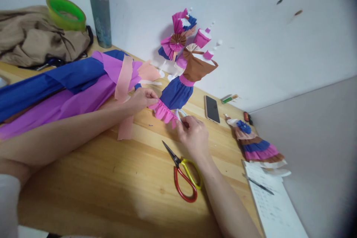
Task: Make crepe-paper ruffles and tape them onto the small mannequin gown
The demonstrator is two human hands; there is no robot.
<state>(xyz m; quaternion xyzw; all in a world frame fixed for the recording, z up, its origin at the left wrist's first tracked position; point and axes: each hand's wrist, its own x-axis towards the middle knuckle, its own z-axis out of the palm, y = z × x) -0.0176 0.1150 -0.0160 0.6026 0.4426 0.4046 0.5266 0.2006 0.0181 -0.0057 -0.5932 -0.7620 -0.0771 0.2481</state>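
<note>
A crepe-paper doll dress [178, 91] lies on the wooden table [111, 182], with a brown top, a blue skirt and a pink ruffled hem [162, 111]. My left hand [142, 98] pinches the left end of the pink ruffle. My right hand [192, 132] is closed at the ruffle's right end, fingers pressed onto the paper, with a small white piece just above the fingertips. Red and yellow-handled scissors [184, 174] lie closed just below my right wrist.
Blue, purple and peach crepe paper sheets [69, 85] cover the left side. A finished paper dress [256, 147], phone [212, 109], glue stick [230, 99], notepad with pen [270, 200], paper decorations [181, 37], flask [99, 7], tape roll [65, 13] and brown cloth [33, 37] surround the work.
</note>
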